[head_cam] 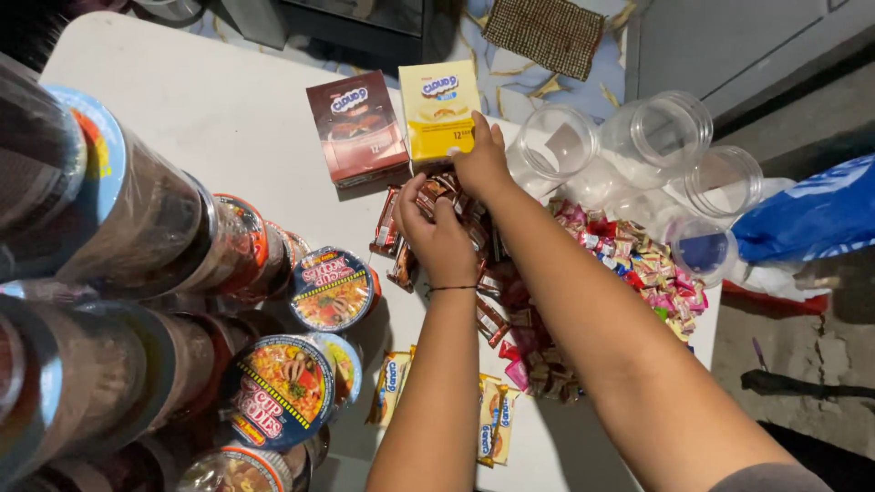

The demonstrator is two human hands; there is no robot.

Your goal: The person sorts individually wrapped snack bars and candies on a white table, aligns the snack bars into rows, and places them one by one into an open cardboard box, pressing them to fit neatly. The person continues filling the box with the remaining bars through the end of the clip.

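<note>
Yellow box (440,109) just beyond right hand (480,162), fingertips touching it, hand partly open. Left hand (440,239) beside, closed around brown snack bars (436,193).

The hands (456,205) hide some brown snack bars (456,196) beneath them.

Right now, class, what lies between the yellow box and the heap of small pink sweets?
In the head view, the right hand rests between the yellow box and the pink sweets.
</note>
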